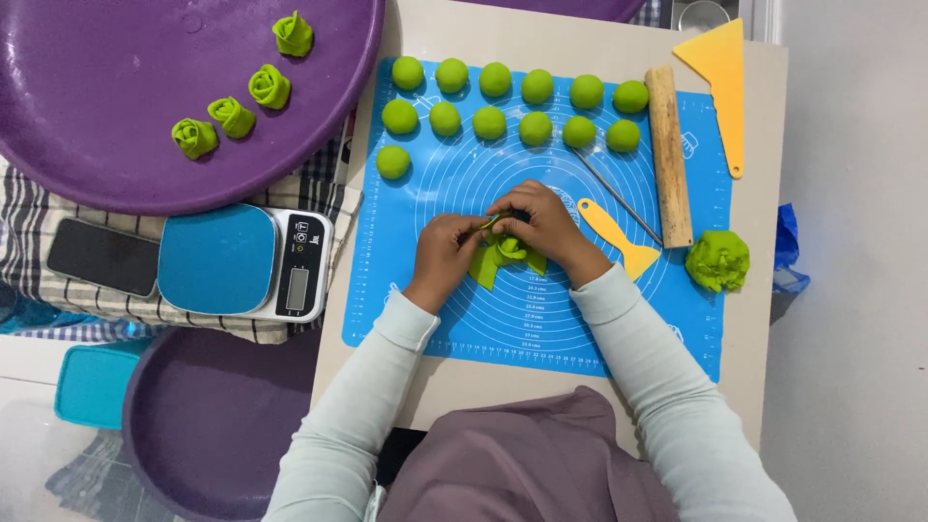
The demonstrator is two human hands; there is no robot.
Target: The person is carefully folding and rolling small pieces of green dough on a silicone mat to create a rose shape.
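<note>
Both hands, left hand and right hand, pinched on green dough piece; rolling probably underway; tighter curl needed next.

Bright, even, sharp; soft shadows, faint glare.

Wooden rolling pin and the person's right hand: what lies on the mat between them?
In the head view, a thin metal rod and a yellow plastic scraper lie between the rolling pin and the right hand.
</note>
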